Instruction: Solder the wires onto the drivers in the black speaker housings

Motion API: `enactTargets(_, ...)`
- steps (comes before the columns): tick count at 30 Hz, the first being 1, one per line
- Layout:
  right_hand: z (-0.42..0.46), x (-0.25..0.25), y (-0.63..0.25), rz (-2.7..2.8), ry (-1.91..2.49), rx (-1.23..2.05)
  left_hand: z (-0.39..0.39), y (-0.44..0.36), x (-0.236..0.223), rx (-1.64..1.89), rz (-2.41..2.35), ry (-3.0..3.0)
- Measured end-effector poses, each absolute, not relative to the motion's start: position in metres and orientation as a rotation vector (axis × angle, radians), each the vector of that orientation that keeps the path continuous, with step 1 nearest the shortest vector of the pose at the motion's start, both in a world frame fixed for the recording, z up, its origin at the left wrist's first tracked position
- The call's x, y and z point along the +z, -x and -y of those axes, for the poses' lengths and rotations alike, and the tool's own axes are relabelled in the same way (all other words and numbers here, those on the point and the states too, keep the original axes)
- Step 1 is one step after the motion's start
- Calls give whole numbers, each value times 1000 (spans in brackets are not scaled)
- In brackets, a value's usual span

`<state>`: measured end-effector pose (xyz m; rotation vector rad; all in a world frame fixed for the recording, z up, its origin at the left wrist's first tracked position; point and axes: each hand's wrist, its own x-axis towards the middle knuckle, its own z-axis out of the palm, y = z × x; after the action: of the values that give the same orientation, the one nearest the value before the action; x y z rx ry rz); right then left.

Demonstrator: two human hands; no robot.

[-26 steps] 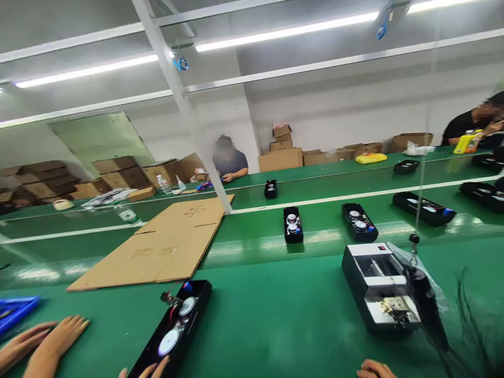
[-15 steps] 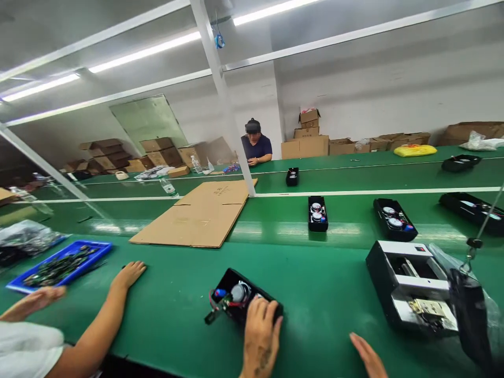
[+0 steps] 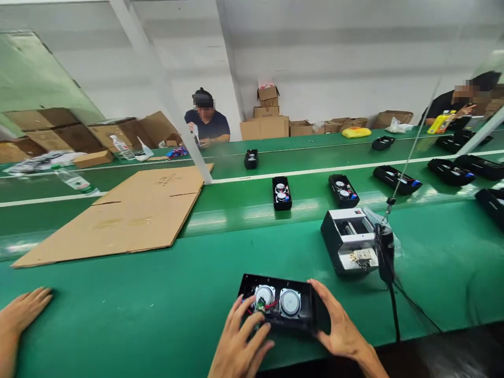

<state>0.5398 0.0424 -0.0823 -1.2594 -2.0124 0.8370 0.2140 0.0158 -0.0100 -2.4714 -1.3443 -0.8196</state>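
A black speaker housing (image 3: 275, 324) lies in front of me on the green bench, open side up, with two round speaker drivers (image 3: 290, 303) inside. My left hand (image 3: 240, 338) is over its left end, fingers spread and curled about a small green circuit board (image 3: 260, 304) with red wires. The board sits above the left driver; the fingertips partly hide it. My right hand (image 3: 340, 323) grips the right end of the housing, fingers at the far corner and thumb at the near one.
A black-and-white machine (image 3: 348, 241) stands to the right, beside a hanging black tool (image 3: 385, 252) on a cable. Flat cardboard (image 3: 129, 215) lies at left. Several speaker housings (image 3: 282, 193) line the far strip. A co-worker's hand (image 3: 25, 312) rests at left; two people sit opposite.
The view has swung right. The housing has been turned, its drivers now facing up. My left hand has shifted from its right end to the circuit board, and my right hand has gripped that end.
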Motion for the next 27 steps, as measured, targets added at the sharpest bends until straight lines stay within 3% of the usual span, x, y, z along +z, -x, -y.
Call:
enactTargets(7,-43,-60,-588,1994,1393,973,-41,-193,8,-885,1090,2564)
enactTargets(16,-47,-24,-608,1981,1423,1012,-71,-263,-9,-1083,1484,2714)
enactTargets(21,-32,3,-592,2069,1455,738,-70,-282,-26,-1010,1453,2759)
enactTargets(27,-39,25,-524,2335,1101,428,-70,-273,-25,-889,1396,2854)
